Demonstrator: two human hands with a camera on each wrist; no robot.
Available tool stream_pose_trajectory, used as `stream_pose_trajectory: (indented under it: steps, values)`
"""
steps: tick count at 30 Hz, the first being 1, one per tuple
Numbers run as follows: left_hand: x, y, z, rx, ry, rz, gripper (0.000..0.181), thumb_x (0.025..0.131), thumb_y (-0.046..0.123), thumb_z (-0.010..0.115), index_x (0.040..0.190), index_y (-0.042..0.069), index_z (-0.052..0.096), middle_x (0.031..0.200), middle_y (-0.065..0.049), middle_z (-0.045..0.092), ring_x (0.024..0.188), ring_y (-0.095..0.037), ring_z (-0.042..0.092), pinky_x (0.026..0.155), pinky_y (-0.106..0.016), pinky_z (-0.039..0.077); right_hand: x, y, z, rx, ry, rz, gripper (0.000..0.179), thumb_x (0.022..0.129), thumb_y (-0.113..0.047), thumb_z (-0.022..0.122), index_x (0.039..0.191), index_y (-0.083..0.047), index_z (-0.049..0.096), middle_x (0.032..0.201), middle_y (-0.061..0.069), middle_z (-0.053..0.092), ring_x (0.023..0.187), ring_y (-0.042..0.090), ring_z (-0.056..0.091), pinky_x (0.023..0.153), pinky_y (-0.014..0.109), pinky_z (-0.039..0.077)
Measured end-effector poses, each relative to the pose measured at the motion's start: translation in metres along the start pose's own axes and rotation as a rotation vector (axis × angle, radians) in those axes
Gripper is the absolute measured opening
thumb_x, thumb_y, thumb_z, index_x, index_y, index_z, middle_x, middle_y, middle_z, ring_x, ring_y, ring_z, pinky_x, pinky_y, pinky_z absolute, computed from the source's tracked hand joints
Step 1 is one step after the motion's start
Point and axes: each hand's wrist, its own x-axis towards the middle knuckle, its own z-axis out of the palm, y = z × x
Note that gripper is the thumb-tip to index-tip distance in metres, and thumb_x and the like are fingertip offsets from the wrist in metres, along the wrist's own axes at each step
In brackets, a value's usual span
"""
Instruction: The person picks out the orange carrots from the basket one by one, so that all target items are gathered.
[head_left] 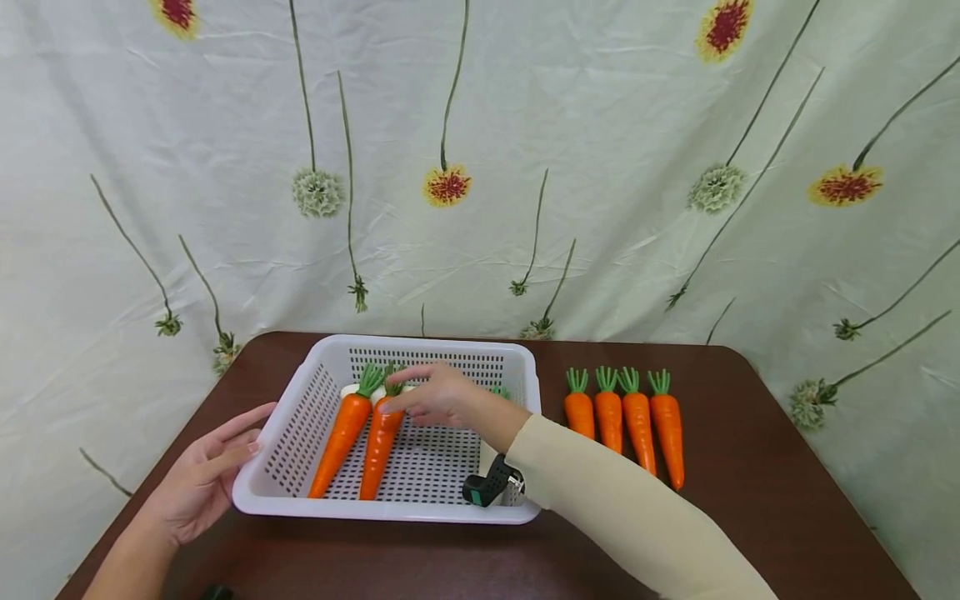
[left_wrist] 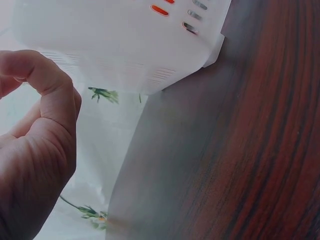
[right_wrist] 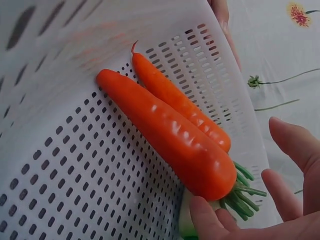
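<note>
1. Cloth: backdrop, flower print, beyond both hands' fingers.
2. Table: dark wood, below all our fingers.
3. Basket: white, slotted. Our left fingers are at its left side, our right fingers inside it.
4. Right hand: fingers spread, thumb apart from them, gripping nothing. They hover about the top of the nearer carrot; whether the thumb touches it, we can't tell.
5. Left hand: fingers loosely bent along the basket's outside, not clamped on the rim as far as we see.
6. Carrots in basket, two: one right under our right fingers, the other just left of them. Tops away from us, tips toward us.
7. Carrots outside, four in a row: well right of our right fingers, on the table. Progress, our read: partway, split two in, four out, the four neatly lined up.
8. White veg: one beneath the carrot tops by our right fingers, another behind them, partly hidden by the forearm.
</note>
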Motion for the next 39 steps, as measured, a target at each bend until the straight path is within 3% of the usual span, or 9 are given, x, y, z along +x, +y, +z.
stream_pose_trajectory:
  steps: [3,12,20,39]
  values:
    - [0.0,0.0,-0.001,0.002,0.009,-0.007,0.056,0.109,-0.005,0.026,0.151,0.023,0.05,0.137,-0.002,0.068,0.12,-0.023,0.07,0.092,-0.052,0.057,0.004,0.001,0.005,-0.001,0.011,0.014,0.05,0.08,-0.007,0.087,0.128,-0.011,0.071,0.117,0.007,0.069,0.104,0.026,0.068,0.105,0.053,0.054]
    - [-0.001,0.0,-0.003,0.017,0.021,-0.009,0.055,0.109,-0.004,0.027,0.151,0.024,0.05,0.136,-0.002,0.068,0.12,-0.023,0.07,0.091,-0.053,0.057,0.015,0.002,0.016,-0.05,0.09,0.051,0.043,0.077,-0.009,0.09,0.117,-0.013,0.076,0.123,0.009,0.068,0.105,0.029,0.069,0.1,0.051,0.057]
    - [0.0,0.001,-0.003,0.014,0.013,-0.01,0.056,0.109,-0.004,0.026,0.151,0.023,0.049,0.136,-0.002,0.068,0.12,-0.024,0.07,0.091,-0.053,0.057,0.02,0.004,0.017,-0.07,0.051,0.099,0.047,0.077,-0.006,0.089,0.121,-0.013,0.075,0.103,0.006,0.072,0.088,0.026,0.07,0.096,0.051,0.059]
    - [0.001,0.0,-0.003,-0.005,0.001,-0.007,0.056,0.109,-0.005,0.025,0.152,0.022,0.049,0.138,-0.003,0.067,0.121,-0.024,0.069,0.092,-0.052,0.056,0.025,0.006,0.018,-0.009,0.018,0.097,0.045,0.081,0.011,0.079,0.121,-0.01,0.074,0.1,0.011,0.072,0.086,0.026,0.072,0.093,0.054,0.059]
